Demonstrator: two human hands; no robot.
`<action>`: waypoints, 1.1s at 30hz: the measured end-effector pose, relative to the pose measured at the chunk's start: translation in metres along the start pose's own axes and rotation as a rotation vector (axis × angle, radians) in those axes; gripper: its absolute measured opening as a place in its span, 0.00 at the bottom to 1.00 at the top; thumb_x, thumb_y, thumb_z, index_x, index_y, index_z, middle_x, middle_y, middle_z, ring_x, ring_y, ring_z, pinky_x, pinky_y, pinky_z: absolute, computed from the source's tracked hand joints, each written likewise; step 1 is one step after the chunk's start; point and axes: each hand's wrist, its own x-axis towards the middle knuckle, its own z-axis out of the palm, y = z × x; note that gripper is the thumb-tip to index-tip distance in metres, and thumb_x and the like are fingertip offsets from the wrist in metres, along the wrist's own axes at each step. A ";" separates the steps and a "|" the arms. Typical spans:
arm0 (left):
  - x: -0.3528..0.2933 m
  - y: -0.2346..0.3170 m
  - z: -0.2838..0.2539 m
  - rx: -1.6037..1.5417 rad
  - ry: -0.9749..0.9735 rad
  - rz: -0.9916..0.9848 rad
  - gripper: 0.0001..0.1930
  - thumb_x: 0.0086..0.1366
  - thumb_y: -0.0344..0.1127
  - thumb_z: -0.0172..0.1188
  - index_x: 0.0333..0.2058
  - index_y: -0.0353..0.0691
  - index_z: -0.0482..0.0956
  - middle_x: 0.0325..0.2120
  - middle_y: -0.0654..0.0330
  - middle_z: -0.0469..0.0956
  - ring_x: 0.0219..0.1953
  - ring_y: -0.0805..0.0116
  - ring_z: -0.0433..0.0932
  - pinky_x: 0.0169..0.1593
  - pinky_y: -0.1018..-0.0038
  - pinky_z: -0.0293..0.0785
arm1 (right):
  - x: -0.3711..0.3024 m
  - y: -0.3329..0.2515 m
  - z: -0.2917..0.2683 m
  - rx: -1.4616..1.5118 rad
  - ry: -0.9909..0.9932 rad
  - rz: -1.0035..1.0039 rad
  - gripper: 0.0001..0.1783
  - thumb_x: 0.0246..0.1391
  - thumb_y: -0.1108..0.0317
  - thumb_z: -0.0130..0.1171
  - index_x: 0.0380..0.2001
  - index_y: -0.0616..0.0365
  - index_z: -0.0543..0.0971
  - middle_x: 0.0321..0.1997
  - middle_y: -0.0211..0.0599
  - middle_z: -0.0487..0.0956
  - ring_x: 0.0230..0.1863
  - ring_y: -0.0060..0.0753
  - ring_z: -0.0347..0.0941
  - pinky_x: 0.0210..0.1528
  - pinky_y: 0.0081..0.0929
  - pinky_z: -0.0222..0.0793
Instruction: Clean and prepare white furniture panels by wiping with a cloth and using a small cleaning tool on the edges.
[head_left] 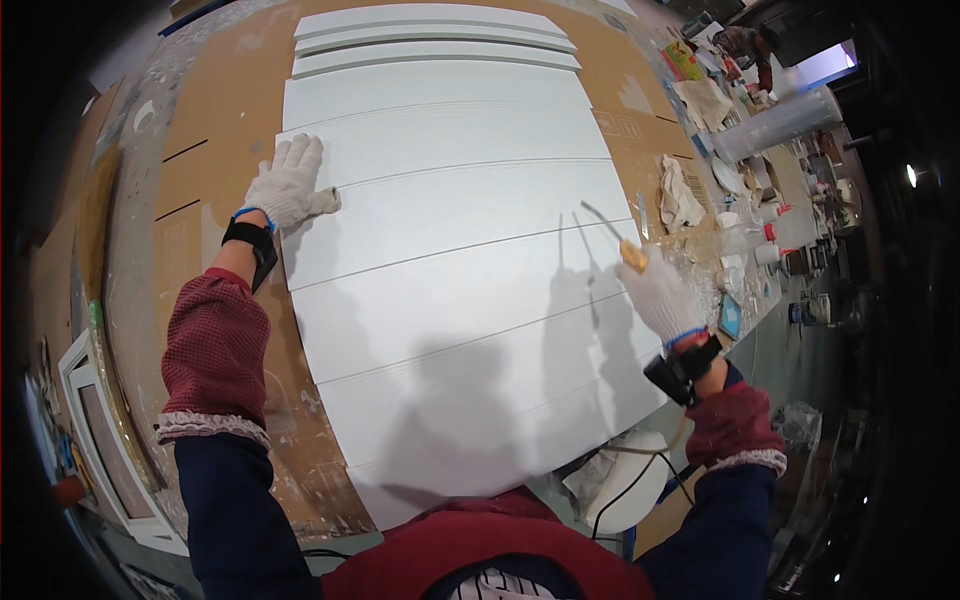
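Several white boards [455, 225] lie side by side in front of me, their long edges running across my view. My left hand [287, 185], in a white knit glove, rests at their left edge with the fingers stretched out and nothing held. In my gloved right hand [665, 300], near the right edge of the boards, is a thin tool with a yellow handle [633, 256] and a slender dark rod bent at its tip. The rod points away to the upper left, and its shadow falls on the boards. Whether the tip touches the surface I cannot tell.
Brown cardboard [225, 130] lies under the boards. Along the right stand bottles, a crumpled cloth [680, 195] and a clear plastic-wrapped roll [780, 125]. A brush with a long handle [97, 240] and a white frame [110, 440] are at the left. Another person [745, 45] bends at the far right.
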 end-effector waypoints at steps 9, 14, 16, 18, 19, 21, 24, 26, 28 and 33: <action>-0.016 0.017 0.029 0.086 0.060 -0.030 0.28 0.71 0.50 0.42 0.66 0.47 0.57 0.66 0.58 0.57 0.66 0.60 0.59 0.62 0.43 0.58 | -0.156 0.059 0.036 0.130 -0.347 0.126 0.29 0.58 0.40 0.51 0.55 0.46 0.70 0.37 0.48 0.82 0.42 0.56 0.79 0.47 0.45 0.71; -0.048 0.064 0.034 0.142 0.105 -0.054 0.30 0.70 0.52 0.43 0.66 0.45 0.57 0.66 0.57 0.58 0.67 0.56 0.57 0.63 0.41 0.55 | -0.217 0.065 0.039 0.051 -0.488 -0.063 0.26 0.58 0.46 0.54 0.53 0.49 0.70 0.39 0.52 0.81 0.44 0.57 0.78 0.50 0.43 0.71; -0.073 0.075 0.038 0.116 0.090 -0.077 0.32 0.69 0.54 0.44 0.66 0.43 0.57 0.66 0.55 0.57 0.67 0.54 0.57 0.63 0.41 0.54 | -0.212 0.093 0.049 0.156 -0.377 0.103 0.25 0.58 0.46 0.54 0.52 0.49 0.70 0.42 0.52 0.80 0.45 0.57 0.78 0.49 0.43 0.71; -0.104 0.081 0.037 0.104 0.108 0.094 0.36 0.66 0.58 0.47 0.65 0.40 0.57 0.66 0.49 0.56 0.67 0.51 0.56 0.63 0.40 0.54 | -0.194 0.151 0.060 0.237 -0.134 0.303 0.25 0.57 0.47 0.55 0.52 0.49 0.70 0.42 0.52 0.80 0.45 0.58 0.77 0.47 0.45 0.72; -0.123 0.094 0.032 0.110 0.083 0.182 0.39 0.64 0.59 0.49 0.65 0.38 0.57 0.65 0.47 0.56 0.66 0.49 0.56 0.63 0.41 0.54 | -0.202 0.164 0.064 0.231 -0.143 0.287 0.25 0.57 0.47 0.55 0.53 0.47 0.70 0.43 0.51 0.80 0.44 0.58 0.77 0.47 0.44 0.73; -0.171 0.122 0.023 0.162 0.006 0.335 0.43 0.59 0.61 0.53 0.64 0.36 0.57 0.64 0.45 0.56 0.66 0.48 0.56 0.63 0.42 0.55 | -0.238 0.137 0.060 0.094 -0.396 0.087 0.26 0.57 0.46 0.56 0.55 0.44 0.69 0.44 0.51 0.80 0.46 0.57 0.77 0.48 0.42 0.72; -0.235 0.143 0.025 0.221 -0.072 0.449 0.45 0.55 0.60 0.58 0.64 0.36 0.57 0.64 0.46 0.57 0.65 0.49 0.56 0.63 0.43 0.56 | -0.266 0.134 0.097 0.250 -0.496 -0.272 0.28 0.56 0.44 0.56 0.56 0.43 0.67 0.43 0.54 0.80 0.47 0.58 0.77 0.48 0.44 0.72; -0.265 0.142 0.030 0.228 -0.104 0.503 0.46 0.53 0.60 0.61 0.63 0.36 0.58 0.63 0.47 0.57 0.64 0.49 0.57 0.62 0.43 0.56 | -0.257 0.136 0.097 0.223 -0.319 -0.195 0.26 0.58 0.47 0.54 0.55 0.45 0.67 0.38 0.51 0.81 0.43 0.59 0.78 0.46 0.47 0.72; -0.291 0.141 0.035 0.183 -0.100 0.433 0.45 0.54 0.57 0.62 0.63 0.36 0.58 0.63 0.50 0.58 0.65 0.51 0.56 0.61 0.43 0.57 | -0.241 0.149 0.105 0.204 -0.308 -0.115 0.24 0.58 0.47 0.54 0.53 0.46 0.67 0.36 0.52 0.81 0.42 0.60 0.78 0.43 0.48 0.73; -0.325 0.140 0.056 0.147 0.058 0.228 0.38 0.56 0.54 0.60 0.61 0.39 0.61 0.60 0.52 0.62 0.61 0.54 0.62 0.58 0.44 0.60 | -0.294 0.125 0.132 0.061 -0.585 -0.562 0.26 0.57 0.45 0.56 0.52 0.47 0.68 0.37 0.52 0.81 0.43 0.59 0.78 0.47 0.48 0.71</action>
